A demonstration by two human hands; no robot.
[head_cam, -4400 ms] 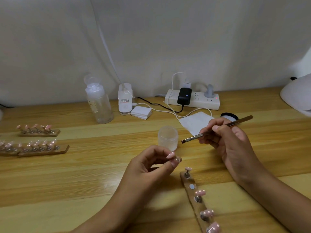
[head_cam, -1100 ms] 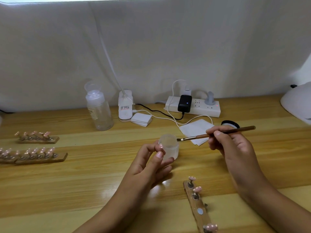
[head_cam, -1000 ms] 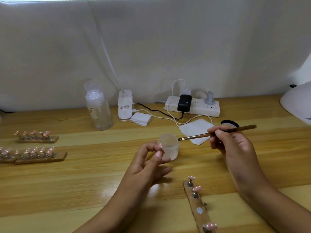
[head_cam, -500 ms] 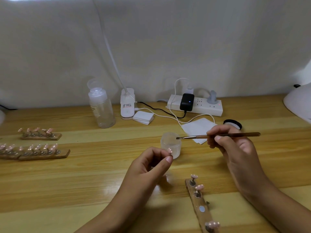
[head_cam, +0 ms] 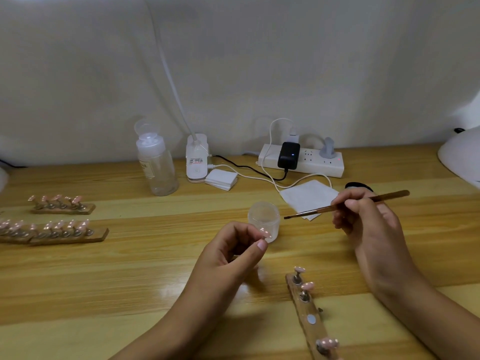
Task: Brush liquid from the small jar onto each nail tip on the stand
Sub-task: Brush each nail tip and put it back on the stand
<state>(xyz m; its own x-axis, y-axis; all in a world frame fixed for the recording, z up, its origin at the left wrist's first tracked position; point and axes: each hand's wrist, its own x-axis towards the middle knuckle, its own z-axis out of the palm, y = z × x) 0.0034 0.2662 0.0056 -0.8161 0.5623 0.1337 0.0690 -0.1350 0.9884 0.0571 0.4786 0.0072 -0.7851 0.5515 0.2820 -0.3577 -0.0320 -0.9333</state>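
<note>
A small clear jar (head_cam: 263, 216) stands open on the wooden table. My left hand (head_cam: 233, 253) is just in front of it and pinches a pink nail tip (head_cam: 265, 233) between thumb and fingers. My right hand (head_cam: 368, 224) holds a thin brown brush (head_cam: 345, 205) like a pen, with its bristles a little to the right of the jar rim and outside the jar. A wooden stand (head_cam: 310, 318) lies near the front edge with pink nail tips on metal holders and one bare magnet spot.
Two more stands (head_cam: 57, 229) with pink tips lie at the left. At the back are a clear bottle (head_cam: 155, 167), a white lamp base (head_cam: 196, 159), a stack of pads (head_cam: 221, 179), a power strip (head_cam: 301, 161), a white wipe (head_cam: 309, 197) and a black lid (head_cam: 359, 186).
The brush tip has come out of the jar and moved right and down a little. My left hand still pinches the nail tip in front of the jar.
</note>
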